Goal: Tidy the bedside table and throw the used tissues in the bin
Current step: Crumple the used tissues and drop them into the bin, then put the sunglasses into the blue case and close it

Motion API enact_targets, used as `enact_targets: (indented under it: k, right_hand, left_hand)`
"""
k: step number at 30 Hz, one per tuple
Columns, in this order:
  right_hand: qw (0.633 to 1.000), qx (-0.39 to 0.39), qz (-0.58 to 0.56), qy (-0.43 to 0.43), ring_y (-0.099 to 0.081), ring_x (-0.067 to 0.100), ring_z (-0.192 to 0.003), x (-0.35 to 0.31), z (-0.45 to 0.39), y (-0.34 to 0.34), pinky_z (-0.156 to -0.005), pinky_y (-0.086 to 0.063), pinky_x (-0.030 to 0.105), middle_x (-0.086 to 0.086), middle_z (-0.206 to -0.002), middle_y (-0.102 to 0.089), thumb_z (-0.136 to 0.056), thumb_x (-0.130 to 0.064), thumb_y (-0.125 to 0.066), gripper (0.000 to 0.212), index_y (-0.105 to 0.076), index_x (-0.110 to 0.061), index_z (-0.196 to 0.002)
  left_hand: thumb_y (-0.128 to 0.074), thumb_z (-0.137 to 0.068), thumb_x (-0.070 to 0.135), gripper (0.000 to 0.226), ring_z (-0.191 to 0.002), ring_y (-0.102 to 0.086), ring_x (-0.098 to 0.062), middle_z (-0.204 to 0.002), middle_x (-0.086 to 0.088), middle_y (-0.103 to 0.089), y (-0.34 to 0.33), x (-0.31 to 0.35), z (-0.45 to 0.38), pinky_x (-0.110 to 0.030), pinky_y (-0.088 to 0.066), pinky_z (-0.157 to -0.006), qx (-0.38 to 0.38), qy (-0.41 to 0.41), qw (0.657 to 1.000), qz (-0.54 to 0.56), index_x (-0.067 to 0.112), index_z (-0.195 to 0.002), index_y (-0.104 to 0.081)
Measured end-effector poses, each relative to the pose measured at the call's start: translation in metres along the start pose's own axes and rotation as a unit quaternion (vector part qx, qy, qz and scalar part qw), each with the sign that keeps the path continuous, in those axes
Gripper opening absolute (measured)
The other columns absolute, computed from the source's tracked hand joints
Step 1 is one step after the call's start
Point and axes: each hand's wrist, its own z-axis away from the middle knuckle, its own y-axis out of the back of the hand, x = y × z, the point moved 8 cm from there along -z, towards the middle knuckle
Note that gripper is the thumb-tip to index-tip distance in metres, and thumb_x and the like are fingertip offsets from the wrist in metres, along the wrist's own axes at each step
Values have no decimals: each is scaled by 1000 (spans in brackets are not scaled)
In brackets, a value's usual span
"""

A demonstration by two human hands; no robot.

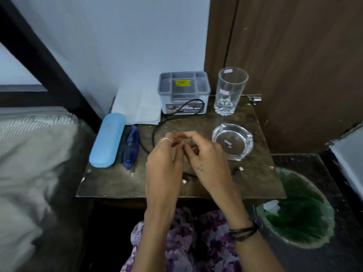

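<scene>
- Our left hand point(165, 163) and right hand point(208, 160) meet above the middle of the bedside table point(117, 185), fingers curled together and touching; we cannot tell whether they pinch anything.
- A black cable point(155, 132) runs under them towards the grey organiser box point(183, 93).
- Blue glasses case point(108, 140) lies at the table's left, glass tumbler point(230, 91) and ashtray point(232, 141) at its right.
- A white tissue point(272, 206) sits in the green-lined bin point(294, 213) beside the table.

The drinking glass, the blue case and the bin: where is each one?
drinking glass point(229, 91), head view, middle of its clear wall
blue case point(107, 140), head view, centre of its lid
bin point(294, 240), head view, near rim
</scene>
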Motion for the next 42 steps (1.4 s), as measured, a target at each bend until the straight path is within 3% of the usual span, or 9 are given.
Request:
enact_targets:
  k: [7, 11, 13, 17, 21, 25, 28, 38, 42]
  right_hand:
    - [964, -153, 83, 200, -59, 18, -98, -63, -70, -89, -77, -46, 35, 0, -104, -68, -90, -19, -52, 21, -64, -21, -107]
    - [912, -212, 180, 302, -52, 15, -106, -83, -105, -133, -77, -44, 34, -5, -110, -64, -90, -17, -50, 27, -58, -20, -116]
    - [866, -246, 241, 364, -48, 14, -111, -91, -113, -154, -76, -42, 31, -7, -117, -60, -89, -17, -50, 34, -54, -23, -122]
    - [760, -302, 335, 468, -44, 17, -117, -103, -111, -190, -78, -41, 31, -9, -131, -51, -85, -22, -55, 47, -46, -29, -131]
    - [719, -313, 355, 509, -45, 21, -114, -113, -107, -206, -73, -32, 27, -8, -130, -52, -86, -23, -53, 47, -45, -31, -131]
    - [715, -311, 365, 509, -45, 20, -109, -118, -107, -208, -73, -30, 28, -5, -120, -55, -83, -27, -54, 44, -47, -30, -127]
    - [733, -285, 356, 505, -46, 21, -108, -125, -109, -192, -75, -30, 28, -4, -115, -57, -80, -31, -59, 46, -49, -28, -124]
    - [898, -136, 278, 312, -41, 21, -100, -76, -72, -33, -81, -34, 35, 3, -109, -57, -64, -31, -79, 63, -55, -22, -122]
    - [925, -124, 286, 220, -34, 14, -98, -35, -39, 6, -82, -30, 32, -2, -110, -55, -63, -36, -79, 67, -55, -26, -124]
  left_hand:
    - [-58, -88, 11, 24, -102, -54, -6, -111, 1, -66, 75, -62, -32, -11, -32, -80, 107, 20, 990, -94, 16, -111, -63]
    - [-66, -84, 17, 39, -132, -39, -20, -130, -5, -58, 91, -91, -37, -33, -34, -105, 128, 28, 971, -201, 11, -121, -58]
    - [-70, -80, 22, 46, -131, -41, -30, -131, -10, -57, 93, -101, -35, -43, -38, -103, 137, 26, 959, -246, 8, -121, -57]
    - [-71, -78, 32, 57, -121, -48, -33, -130, -15, -53, 96, -120, -33, -47, -41, -94, 145, 80, 948, -271, 10, -127, -52]
    - [-69, -79, 26, 56, -109, -53, -35, -126, -15, -53, 100, -131, -34, -45, -43, -85, 156, 98, 950, -254, 11, -129, -49]
    - [-64, -80, 19, 52, -110, -49, -34, -127, -13, -51, 106, -137, -36, -44, -41, -86, 151, 112, 959, -214, 15, -130, -48]
    - [-66, -77, 16, 55, -113, -47, -29, -127, -8, -49, 117, -128, -38, -45, -45, -86, 138, 70, 973, -173, 18, -129, -49]
    - [-72, -75, 13, 57, -117, -42, -10, -130, 3, -46, 90, -37, -47, -24, -37, -90, -66, -154, 976, -139, 25, -127, -52]
    - [-73, -75, 20, 60, -119, -42, -8, -129, 7, -45, 49, -26, -34, -29, -42, -92, -146, -172, 970, -95, 31, -128, -49]
